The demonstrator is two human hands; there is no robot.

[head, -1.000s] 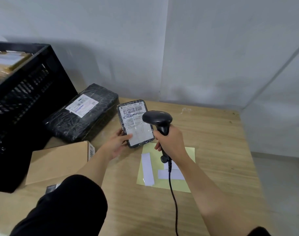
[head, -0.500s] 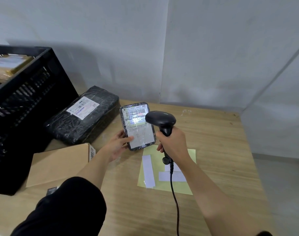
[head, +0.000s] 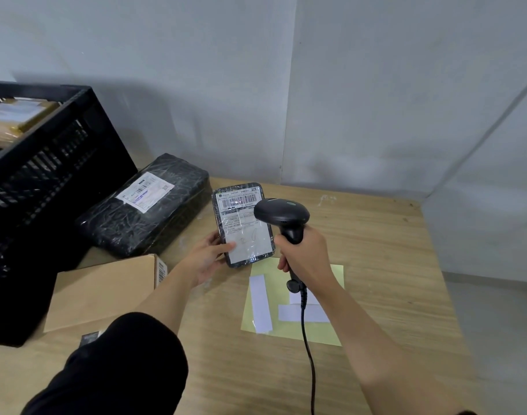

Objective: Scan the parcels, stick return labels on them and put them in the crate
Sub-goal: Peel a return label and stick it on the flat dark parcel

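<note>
At frame centre your left hand (head: 206, 259) clamps the small parcel (head: 243, 224) (label facing you). Your right hand (head: 305, 254) wraps the scanner (head: 281, 212), its head over the barcode.

We see a pale wood-grain table (head: 376, 265) pushed up against plain grey-white walls (head: 196, 85) that meet in a vertical seam, with what seems to be grey floor (head: 502, 339) showing at the right edge.
</note>
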